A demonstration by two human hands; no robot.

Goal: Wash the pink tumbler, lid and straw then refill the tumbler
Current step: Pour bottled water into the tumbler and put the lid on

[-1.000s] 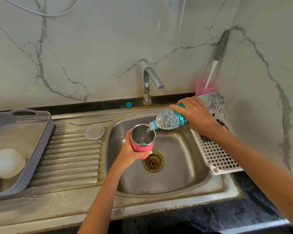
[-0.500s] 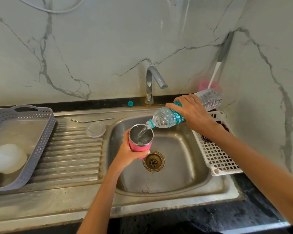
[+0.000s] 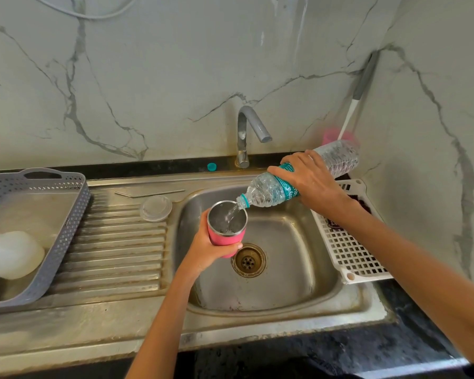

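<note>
My left hand (image 3: 203,248) grips the pink tumbler (image 3: 224,237) upright over the sink basin (image 3: 285,269). Its steel inside shows water. My right hand (image 3: 309,181) holds a clear plastic water bottle (image 3: 266,193) with a teal label, tilted mouth-down at the tumbler's rim, and water streams into it. The clear round lid (image 3: 155,208) lies on the ribbed drainboard left of the basin. The thin metal straw (image 3: 148,193) lies just behind the lid.
A grey perforated basket (image 3: 63,228) with white items stands at the left. A white lattice tray (image 3: 348,255) sits on the sink's right edge. The faucet (image 3: 248,132) rises behind the basin, a teal bottle cap (image 3: 211,167) beside it. A pink cup (image 3: 330,136) with a brush stands in the corner.
The bottle's base has risen, so it tilts more steeply, and water keeps flowing into the tumbler. Both hands hold their grips over the basin.
</note>
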